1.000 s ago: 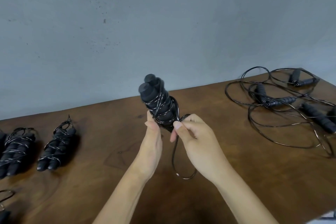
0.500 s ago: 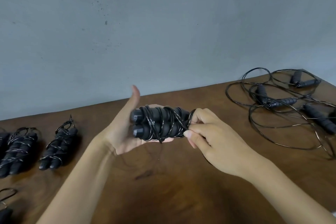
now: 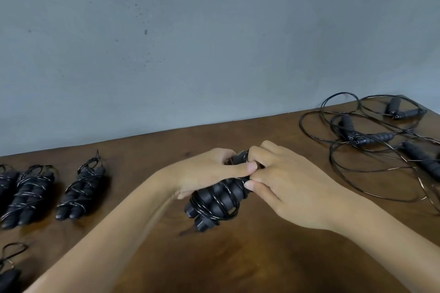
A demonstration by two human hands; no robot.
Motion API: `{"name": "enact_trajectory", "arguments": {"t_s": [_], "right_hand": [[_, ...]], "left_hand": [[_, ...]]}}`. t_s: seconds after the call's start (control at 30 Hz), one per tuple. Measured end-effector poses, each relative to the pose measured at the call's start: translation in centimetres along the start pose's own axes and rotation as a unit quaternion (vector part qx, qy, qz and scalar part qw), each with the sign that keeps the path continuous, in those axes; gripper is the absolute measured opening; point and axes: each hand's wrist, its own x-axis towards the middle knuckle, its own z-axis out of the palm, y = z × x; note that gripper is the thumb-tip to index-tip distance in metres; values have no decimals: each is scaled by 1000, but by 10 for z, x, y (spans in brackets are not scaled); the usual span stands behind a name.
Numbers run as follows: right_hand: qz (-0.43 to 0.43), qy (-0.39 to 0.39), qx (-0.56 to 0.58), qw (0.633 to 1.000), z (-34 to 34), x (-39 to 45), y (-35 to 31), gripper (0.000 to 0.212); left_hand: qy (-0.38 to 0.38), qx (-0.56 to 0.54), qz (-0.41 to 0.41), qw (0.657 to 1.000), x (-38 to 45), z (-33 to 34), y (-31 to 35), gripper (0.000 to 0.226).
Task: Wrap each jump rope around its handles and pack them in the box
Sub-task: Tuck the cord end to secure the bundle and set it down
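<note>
Head view: looks down on a brown wooden surface (image 3: 273, 257) set against a grey wall (image 3: 214, 43).
Left hand (image 3: 204, 171): fingers curled round the upper end of the wrapped jump rope (image 3: 217, 200), thumb stretched along its top toward the other hand.
Right hand (image 3: 283, 181): fingers bent and pinching at the upper end of the same bundle, thumb and forefinger tips pressed together just beside the left thumb; what exactly lies between them is hidden.
Wrapped jump rope: two black foam handles side by side, thin black cord coiled round them in several turns; held tilted, its lower end pointing down and left, close above the surface; whether it touches the wood cannot be told.
Finished bundles: one wound rope bundle (image 3: 82, 191) lies on the surface at left, another bundle (image 3: 27, 197) just beside it, and a third (image 3: 6, 182) cut by the left edge; all lie parallel, cord loops at their far ends.
Lower left corner: part of one more bundle (image 3: 8, 271) with a loose cord loop above it, mostly out of frame.
Loose jump ropes (image 3: 371, 140): a tangle at far right, well apart from the hands, black handles lying among wide overlapping loops of cord; how many ropes are in it cannot be told.
Forearms: both bare, reaching in from the bottom edge.
</note>
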Motion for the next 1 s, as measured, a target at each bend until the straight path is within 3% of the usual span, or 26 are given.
{"name": "enact_trajectory", "arguments": {"t_s": [0.23,0.43,0.57,0.8,1.0], "right_hand": [[13,-50,15,999,0,-3,3,40],[65,-113,114,985,-20,0,9,29],[115,-115,131,978,-29,-2,13,30],[211,-80,331,916,-23,-13,23,34],[204,-61,497,841,-18,-12,39,31]], "left_hand": [[84,-18,24,996,5,19,-10,41],[143,-77,43,986,8,26,-15,30],[177,-138,58,973,11,27,-17,31],[208,-190,88,955,8,30,-13,33],[181,-188,112,959,0,38,-10,40]]}}
